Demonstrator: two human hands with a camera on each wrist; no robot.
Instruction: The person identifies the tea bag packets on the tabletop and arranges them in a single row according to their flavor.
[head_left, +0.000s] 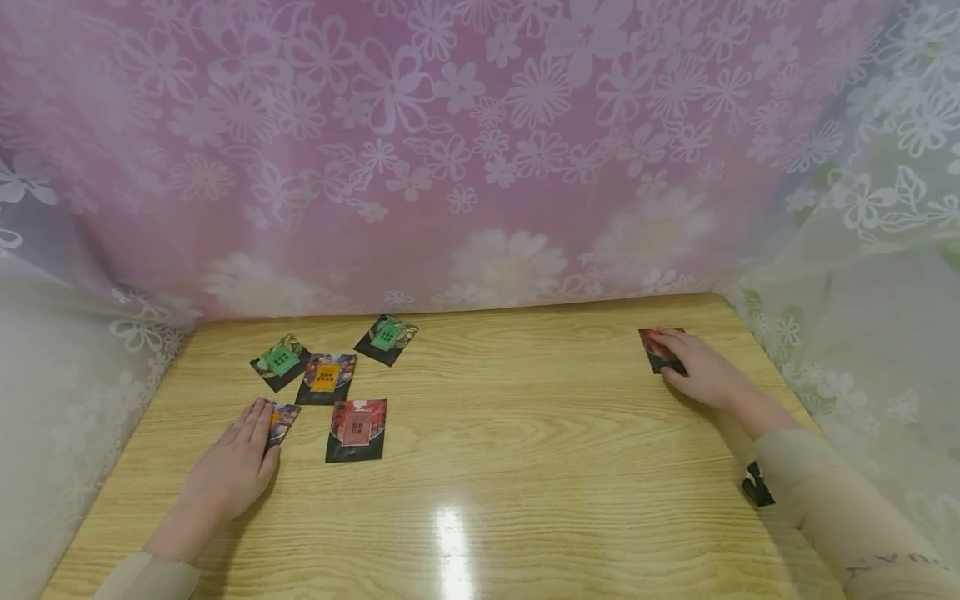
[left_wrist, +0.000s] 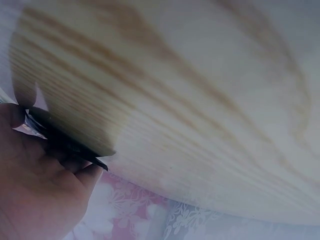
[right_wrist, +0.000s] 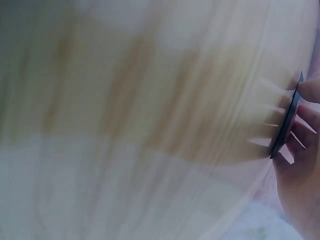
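Observation:
In the head view, my left hand [head_left: 234, 462] lies over a black packet with an orange label [head_left: 282, 423] at the table's left, covering most of it. The left wrist view shows this packet [left_wrist: 67, 140] edge-on, held between thumb and fingers close over the wood. Far to the right, my right hand [head_left: 701, 371] grips a red and black packet [head_left: 652, 350] near the back edge. Its thumb is at the near edge and the fingers reach over the top. In the right wrist view that packet [right_wrist: 287, 120] stands edge-on against the fingers [right_wrist: 306, 132].
Near the left hand lie a red-labelled packet [head_left: 357, 430], an orange-labelled packet [head_left: 327, 379] and two green-labelled ones [head_left: 281, 362], [head_left: 386, 338]. Partly under the right sleeve shows a dark packet [head_left: 757, 485]. Pink floral curtain [head_left: 480, 167] hangs along the wooden table's [head_left: 525, 400] back edge.

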